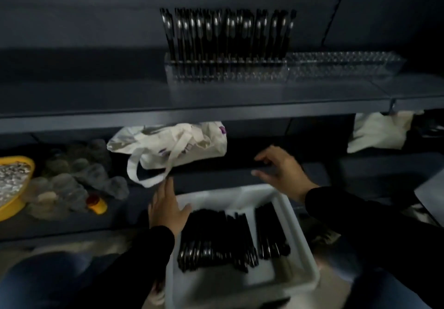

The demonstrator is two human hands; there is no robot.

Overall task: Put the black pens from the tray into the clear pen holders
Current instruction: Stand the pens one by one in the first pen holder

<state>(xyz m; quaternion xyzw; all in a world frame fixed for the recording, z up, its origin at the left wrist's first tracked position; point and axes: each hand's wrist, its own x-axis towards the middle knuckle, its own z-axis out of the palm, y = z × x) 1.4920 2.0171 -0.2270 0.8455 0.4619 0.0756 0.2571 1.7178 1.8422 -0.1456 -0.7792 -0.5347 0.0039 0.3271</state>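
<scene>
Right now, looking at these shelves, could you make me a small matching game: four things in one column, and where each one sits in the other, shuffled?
Things:
1. white plastic tray of black pens
2. clear plastic pen holder with no pens in it
3. yellow bowl
4. cream cloth tote bag

Places:
A. upper shelf, right of the filled holder
B. lower shelf, far left
C. lower shelf, behind the tray
D. nearest the person, between the two hands

Pairs: 1-D, 2-A, 3-B, 4-C

Black pens [216, 239] lying heaped in white tray [300, 244], others upright in left clear pen holder [225, 73], right clear pen holder [346, 65] unfilled
</scene>
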